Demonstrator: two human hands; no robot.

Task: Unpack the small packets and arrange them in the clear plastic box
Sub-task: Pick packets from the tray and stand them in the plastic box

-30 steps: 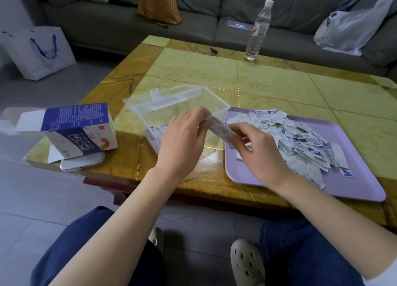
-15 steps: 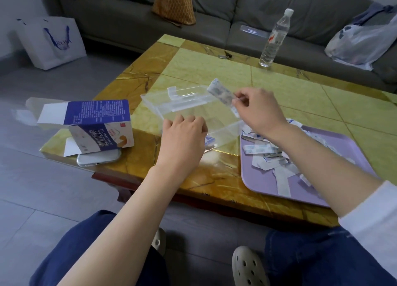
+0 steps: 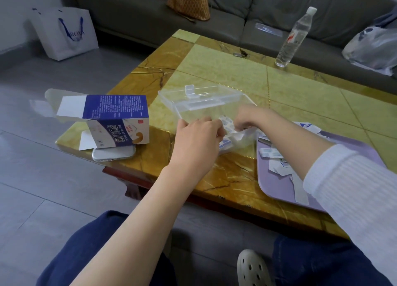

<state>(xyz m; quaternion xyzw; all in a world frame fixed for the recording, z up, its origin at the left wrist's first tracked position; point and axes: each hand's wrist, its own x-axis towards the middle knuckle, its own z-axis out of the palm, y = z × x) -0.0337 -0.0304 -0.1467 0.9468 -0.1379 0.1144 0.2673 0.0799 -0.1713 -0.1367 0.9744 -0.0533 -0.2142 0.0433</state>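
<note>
The clear plastic box [image 3: 202, 105] stands open on the table, its lid tilted back behind it. My left hand [image 3: 197, 133] grips the box's near wall, fingers curled over the rim. My right hand [image 3: 247, 118] reaches down into the box from the right and pinches a small stack of white and blue packets [image 3: 228, 124] against the packets lying inside. More loose packets [image 3: 271, 153] lie scattered on the purple tray [image 3: 363, 150] to the right, partly hidden by my right forearm.
An opened blue and white carton [image 3: 116, 122] lies left of the box on top of a phone [image 3: 113, 154]. A water bottle [image 3: 294, 36] stands at the table's far edge. A sofa, a white paper bag [image 3: 66, 34] and a plastic bag [image 3: 373, 49] surround the table.
My right hand has come down from above the box into it with the stack of packets. My left hand has stayed at the box's near wall. The view shifted left.
</note>
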